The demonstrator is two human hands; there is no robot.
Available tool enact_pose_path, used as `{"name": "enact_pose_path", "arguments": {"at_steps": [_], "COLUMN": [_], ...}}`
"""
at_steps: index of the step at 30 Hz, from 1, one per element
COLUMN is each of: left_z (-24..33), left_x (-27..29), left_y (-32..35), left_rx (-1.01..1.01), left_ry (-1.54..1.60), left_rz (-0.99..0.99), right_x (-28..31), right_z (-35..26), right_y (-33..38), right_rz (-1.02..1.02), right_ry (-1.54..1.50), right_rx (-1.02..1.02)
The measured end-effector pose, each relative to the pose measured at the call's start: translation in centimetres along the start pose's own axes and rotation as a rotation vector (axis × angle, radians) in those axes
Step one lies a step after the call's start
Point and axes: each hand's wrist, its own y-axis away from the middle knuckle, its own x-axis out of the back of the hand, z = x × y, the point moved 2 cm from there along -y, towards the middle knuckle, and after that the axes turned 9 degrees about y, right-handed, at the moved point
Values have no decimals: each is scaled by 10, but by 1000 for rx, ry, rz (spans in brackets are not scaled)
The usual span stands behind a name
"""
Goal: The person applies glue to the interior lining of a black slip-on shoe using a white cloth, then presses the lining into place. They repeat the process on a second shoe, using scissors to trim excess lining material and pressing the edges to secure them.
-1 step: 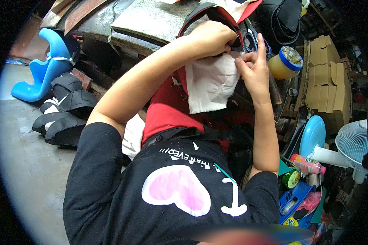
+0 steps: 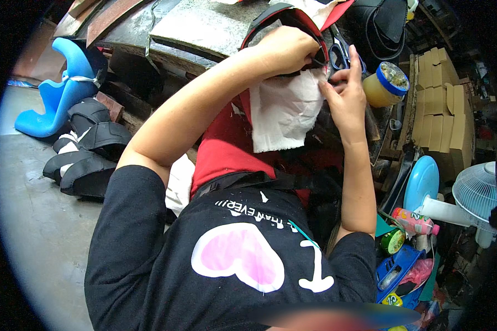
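Note:
A curved black piece with red edging (image 2: 284, 12) stands at the top middle, its kind unclear, with pale lining showing inside. My left hand (image 2: 290, 48) reaches over it, fingers bent and closed at its right rim; what the fingertips grip is hidden. Below that hand a white cloth (image 2: 287, 118) hangs from the piece over my lap. My right hand (image 2: 348, 99) is beside the cloth's right edge, its index finger stretched up and the thumb near the cloth. Just beyond those fingers lie blue-handled scissors (image 2: 339, 52).
A jar with a blue lid (image 2: 389, 85) stands right of my right hand. Brown cartons (image 2: 439, 105) and a fan (image 2: 475, 193) are farther right. A grey board (image 2: 196, 27) covers the bench at upper left. Black padded pieces (image 2: 91, 149) and a blue form (image 2: 49, 107) sit at left.
My right hand's fingers have spread and shifted slightly right, away from the rim. The cloth's lower edge has moved a little left. My left hand is nearly unchanged.

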Motion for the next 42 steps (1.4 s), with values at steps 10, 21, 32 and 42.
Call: {"name": "enact_pose_path", "arguments": {"at_steps": [10,21,32,42], "left_z": [-15,-19,-25,-21], "left_x": [-12,-8,-6,-5], "left_y": [-12,-13,-10,-5], "left_rx": [41,151,203,190], "left_ry": [-60,6,85,113], "left_rz": [94,1,-32,-81], "right_x": [-27,-13,-14,8], "right_z": [-2,-8,-5,-5], "right_y": [19,3,-4,5], "right_rz": [47,91,127,210], "right_ry": [539,599,875,1020], "right_rx": [312,367,560,503]}}
